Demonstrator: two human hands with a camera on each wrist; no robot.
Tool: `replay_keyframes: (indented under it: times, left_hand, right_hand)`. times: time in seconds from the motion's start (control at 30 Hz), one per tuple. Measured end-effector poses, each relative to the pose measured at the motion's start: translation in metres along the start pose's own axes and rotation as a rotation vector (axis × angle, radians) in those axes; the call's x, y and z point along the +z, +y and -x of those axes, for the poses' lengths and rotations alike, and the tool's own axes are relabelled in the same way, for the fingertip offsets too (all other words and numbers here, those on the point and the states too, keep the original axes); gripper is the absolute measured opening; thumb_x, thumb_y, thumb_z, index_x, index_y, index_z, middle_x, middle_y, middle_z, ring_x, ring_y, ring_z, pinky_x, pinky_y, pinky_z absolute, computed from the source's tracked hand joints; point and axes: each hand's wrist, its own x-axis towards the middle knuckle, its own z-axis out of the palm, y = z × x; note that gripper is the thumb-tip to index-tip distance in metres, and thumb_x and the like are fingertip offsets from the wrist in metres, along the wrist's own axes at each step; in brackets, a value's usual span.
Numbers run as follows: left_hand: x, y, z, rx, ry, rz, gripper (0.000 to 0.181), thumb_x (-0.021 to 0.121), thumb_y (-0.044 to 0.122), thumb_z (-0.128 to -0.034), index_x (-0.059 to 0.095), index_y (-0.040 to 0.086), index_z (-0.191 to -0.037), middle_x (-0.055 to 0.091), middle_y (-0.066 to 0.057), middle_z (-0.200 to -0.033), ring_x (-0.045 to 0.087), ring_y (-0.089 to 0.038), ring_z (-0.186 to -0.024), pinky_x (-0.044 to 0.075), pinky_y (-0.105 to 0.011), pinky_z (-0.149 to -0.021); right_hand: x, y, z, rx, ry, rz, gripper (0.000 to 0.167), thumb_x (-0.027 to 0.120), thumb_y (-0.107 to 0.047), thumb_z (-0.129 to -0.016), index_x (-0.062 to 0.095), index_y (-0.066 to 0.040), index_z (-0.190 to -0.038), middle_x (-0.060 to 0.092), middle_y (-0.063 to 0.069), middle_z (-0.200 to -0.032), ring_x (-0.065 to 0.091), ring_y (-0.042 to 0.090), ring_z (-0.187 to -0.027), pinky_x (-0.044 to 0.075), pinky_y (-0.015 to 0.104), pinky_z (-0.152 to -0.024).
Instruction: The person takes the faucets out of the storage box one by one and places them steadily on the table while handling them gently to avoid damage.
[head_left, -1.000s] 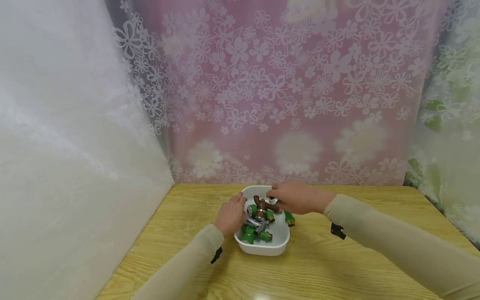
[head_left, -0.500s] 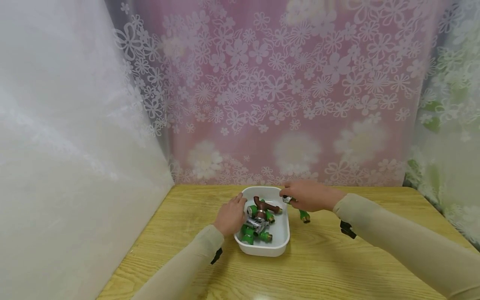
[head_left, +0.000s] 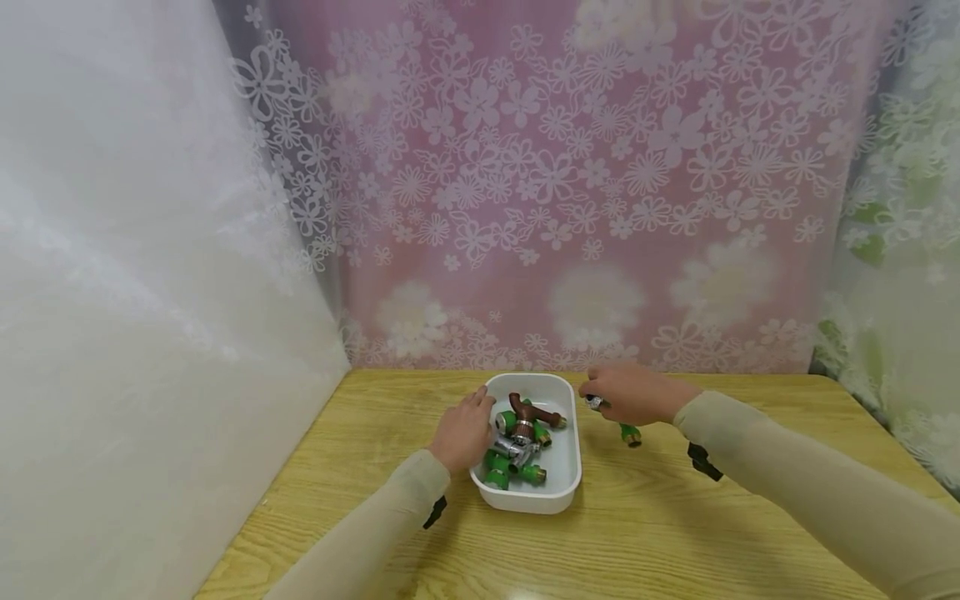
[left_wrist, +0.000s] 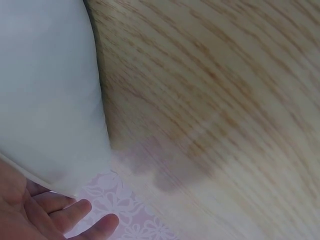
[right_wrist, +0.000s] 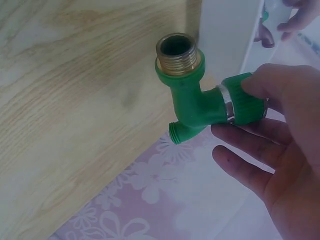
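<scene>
My right hand (head_left: 633,392) is off the right side of the white basin (head_left: 528,502), gripping a green tap (right_wrist: 192,107) by its ribbed knob between thumb and fingers. The tap's brass threaded end faces the wrist camera. My left hand (head_left: 461,429) rests on the basin's left rim; in the left wrist view the fingers (left_wrist: 72,215) lie at the white wall, loosely bent. Inside the basin are a brown tap (head_left: 522,421), a chrome tap (head_left: 510,448) and several green taps (head_left: 496,478).
The basin stands on a wooden table (head_left: 675,517). Behind the table's back edge hangs a pink flowered curtain (head_left: 585,208). A white sheet (head_left: 150,292) is on the left, and a green and white flowered curtain (head_left: 907,250) on the right.
My right hand has moved right with the green tap, from over the basin's right rim to outside it. My left hand stays at the left rim.
</scene>
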Motion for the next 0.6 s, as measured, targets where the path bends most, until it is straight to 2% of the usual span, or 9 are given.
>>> replay_keyframes:
  times: [0.33,0.6]
  left_hand:
    - [0.002,-0.001,-0.001,-0.006,-0.011,-0.014,0.045,0.059,0.019,-0.099,0.053,0.006,-0.142,0.042,-0.015,-0.157,0.051,-0.029,-0.137,0.055,-0.044,-0.098]
    - [0.001,0.001,-0.002,-0.007,-0.012,0.006,0.045,0.062,0.018,-0.0988,0.054,0.006,-0.141,0.043,-0.015,-0.157,0.051,-0.029,-0.137,0.055,-0.045,-0.096]
  right_hand:
    - [0.021,0.007,0.0,0.049,-0.116,-0.047,0.023,0.068,-0.012,-0.095,0.069,-0.012,-0.118,0.067,0.005,-0.104,0.059,0.008,-0.075,0.052,0.03,-0.065]
    - [0.033,0.009,-0.002,0.051,-0.126,-0.045,0.026,0.07,-0.009,-0.094,0.071,-0.012,-0.12,0.068,0.007,-0.108,0.064,0.015,-0.083,0.055,0.034,-0.07]
